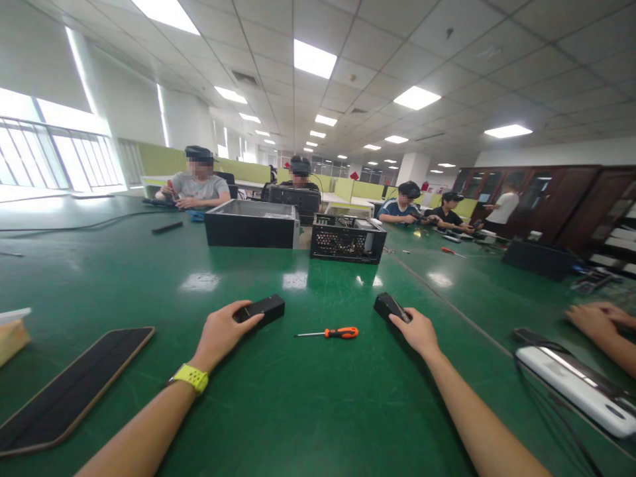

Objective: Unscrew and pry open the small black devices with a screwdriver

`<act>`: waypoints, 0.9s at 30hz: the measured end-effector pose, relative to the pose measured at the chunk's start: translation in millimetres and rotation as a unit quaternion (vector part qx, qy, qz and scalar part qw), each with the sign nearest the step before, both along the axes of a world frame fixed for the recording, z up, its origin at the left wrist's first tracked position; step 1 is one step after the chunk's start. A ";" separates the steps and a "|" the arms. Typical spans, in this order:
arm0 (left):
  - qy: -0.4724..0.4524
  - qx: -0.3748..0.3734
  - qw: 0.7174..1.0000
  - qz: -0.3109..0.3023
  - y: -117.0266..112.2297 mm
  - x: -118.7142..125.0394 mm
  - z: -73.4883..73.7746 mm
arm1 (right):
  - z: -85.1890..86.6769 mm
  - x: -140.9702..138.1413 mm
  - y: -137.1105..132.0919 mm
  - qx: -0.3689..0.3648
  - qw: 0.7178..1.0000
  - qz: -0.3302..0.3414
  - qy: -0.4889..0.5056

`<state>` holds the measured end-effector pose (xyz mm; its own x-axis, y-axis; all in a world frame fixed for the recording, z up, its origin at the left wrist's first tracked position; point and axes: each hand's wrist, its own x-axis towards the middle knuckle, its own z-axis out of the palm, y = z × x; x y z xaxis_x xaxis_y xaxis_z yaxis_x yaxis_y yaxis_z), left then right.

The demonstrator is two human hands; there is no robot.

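My left hand (224, 334), with a yellow-green watch band (191, 377) at the wrist, is closed around a black oblong block (267, 309). A similar black block (386, 307) is in my right hand (419, 333), thumb along its top. Both blocks are at the green tabletop (318, 411), their far ends angled inward. What kind of thing they are, I cannot tell. Between the two hands lies a screwdriver (342, 332) with an orange and black handle, its metal shaft pointing left.
Beyond my hands stand an open dark metal case (252, 228) and a computer chassis (348, 240) with a perforated panel. A flat black panel (74, 391) lies at left, a white device with cables (576, 387) at right, near another person's hands (596, 321). Several people sit across the table.
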<state>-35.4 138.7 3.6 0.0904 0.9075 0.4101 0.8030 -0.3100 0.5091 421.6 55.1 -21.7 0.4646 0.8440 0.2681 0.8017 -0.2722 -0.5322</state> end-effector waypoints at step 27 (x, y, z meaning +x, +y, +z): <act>-0.003 -0.019 0.959 -0.281 -136.5 34.0 8.6 | 37.1 -170.0 -69.5 0.057 0.842 0.527 0.098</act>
